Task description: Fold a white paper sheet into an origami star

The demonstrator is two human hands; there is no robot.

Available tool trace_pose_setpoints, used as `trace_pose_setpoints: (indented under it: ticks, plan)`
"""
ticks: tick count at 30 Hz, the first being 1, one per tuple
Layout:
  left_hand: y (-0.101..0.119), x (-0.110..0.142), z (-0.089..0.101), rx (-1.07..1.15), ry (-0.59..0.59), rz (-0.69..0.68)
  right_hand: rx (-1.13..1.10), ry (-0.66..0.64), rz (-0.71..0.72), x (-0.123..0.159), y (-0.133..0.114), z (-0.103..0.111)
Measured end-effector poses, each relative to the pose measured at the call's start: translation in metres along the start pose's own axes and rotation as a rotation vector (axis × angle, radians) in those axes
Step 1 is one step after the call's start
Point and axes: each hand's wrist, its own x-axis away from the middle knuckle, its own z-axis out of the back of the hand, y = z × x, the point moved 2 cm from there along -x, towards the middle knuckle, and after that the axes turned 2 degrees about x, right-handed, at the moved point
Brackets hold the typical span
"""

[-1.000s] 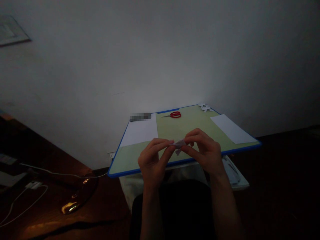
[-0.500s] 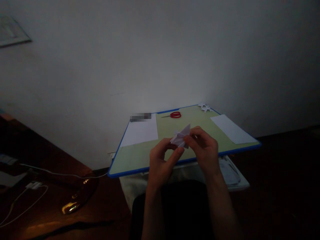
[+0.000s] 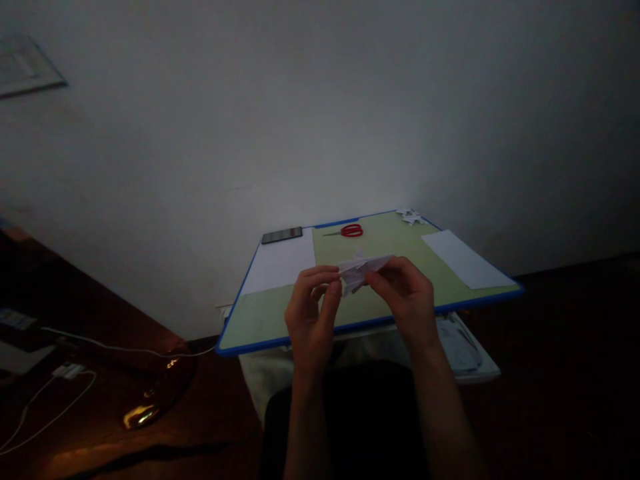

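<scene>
Phone (image 3: 283, 235) on far end of white sheet (image 3: 275, 268), left part of board (image 3: 263, 323). My left hand (image 3: 311, 317) pinches left end of folded paper (image 3: 355, 271), raised over board's near half. Scissors (image 3: 351, 231) lie beyond. My right hand (image 3: 411, 297) pinches paper's right end. Small paper pieces (image 3: 411, 217) at far right corner, second sheet (image 3: 467, 260) rightmost.

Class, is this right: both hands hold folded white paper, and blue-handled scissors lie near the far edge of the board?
Not quite: in the head view, the scissors near the far edge of the board are red-handled. The left hand and right hand do hold folded white paper.
</scene>
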Motion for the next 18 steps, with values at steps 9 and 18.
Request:
trace_pose_setpoints:
  ticks: [9, 18]
  plan:
    - [-0.0081, -0.0011, 0.0012, 0.063, -0.021, 0.048, 0.033, -0.097, -0.006, 0.0013, 0.0029, 0.0008]
    - [-0.0088, -0.0048, 0.006, 0.071, -0.027, 0.092, 0.053, -0.156, 0.002, -0.0019, 0.0043, 0.0045]
